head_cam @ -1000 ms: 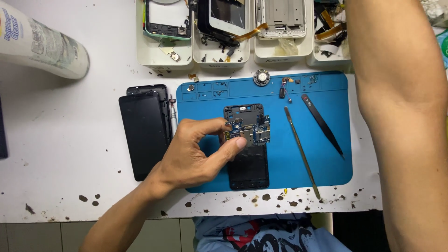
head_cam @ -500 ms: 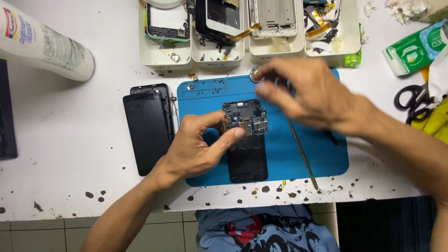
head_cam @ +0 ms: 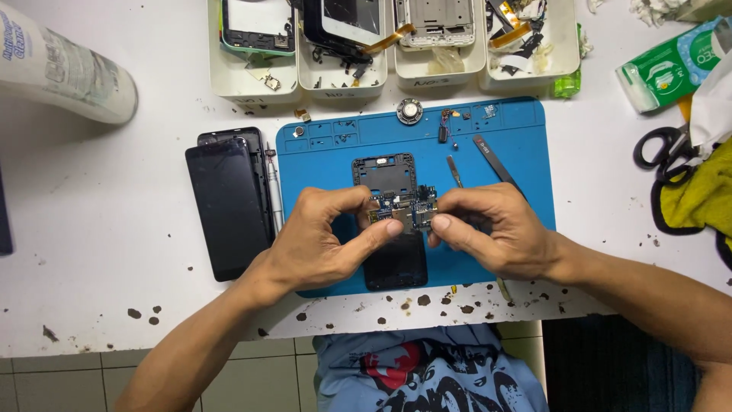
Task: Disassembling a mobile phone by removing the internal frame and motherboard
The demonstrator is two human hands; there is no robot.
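Note:
An opened black phone frame (head_cam: pixel 387 174) lies on a blue work mat (head_cam: pixel 518 137) in the head view. Just above its middle, a small blue circuit board (head_cam: pixel 404 207) is pinched from both sides. My left hand (head_cam: pixel 324 240) grips the board's left edge with thumb and forefinger. My right hand (head_cam: pixel 492 229) holds the right edge the same way. The lower half of the phone frame is partly hidden by my fingers.
Two black phone screens (head_cam: pixel 229 202) and a thin screwdriver (head_cam: pixel 272 191) lie left of the mat. Metal pry tools (head_cam: pixel 492 162), a round speaker (head_cam: pixel 410 111) and small parts sit on the mat. White parts trays (head_cam: pixel 252 80) line the back. Scissors (head_cam: pixel 662 156) and a yellow cloth (head_cam: pixel 698 194) lie right.
My right hand came down from the mat's top edge to the circuit board and took its right side. The board is now lifted off the frame's upper part.

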